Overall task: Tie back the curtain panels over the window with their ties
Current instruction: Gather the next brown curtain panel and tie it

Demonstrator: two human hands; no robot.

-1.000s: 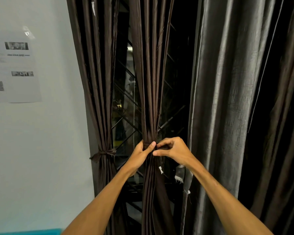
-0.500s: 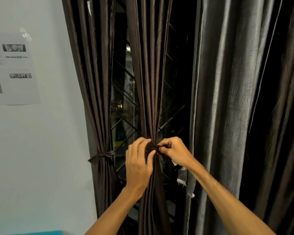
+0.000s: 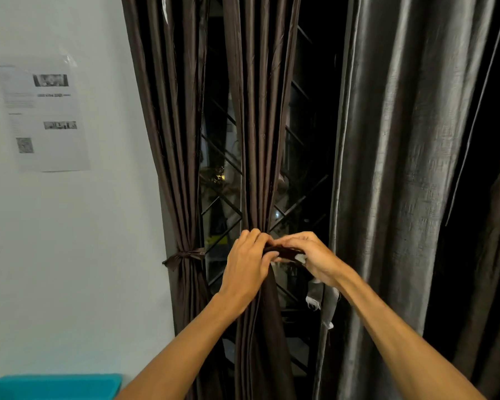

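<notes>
Hanging beside tie point(image 3: 283, 252): grey curtain point(image 3: 401, 168).

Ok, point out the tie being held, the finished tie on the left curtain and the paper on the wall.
Held tie point(image 3: 283, 251): head view, dark strip's middle.
Finished tie point(image 3: 185, 254): head view, near its knot.
Paper point(image 3: 46, 116): head view, sheet's middle.

open gaps either side of the middle curtain panel point(image 3: 261, 140) are barred behind by the window grille point(image 3: 223, 157); grey curtain point(image 3: 401, 168) crowds the right.
</notes>
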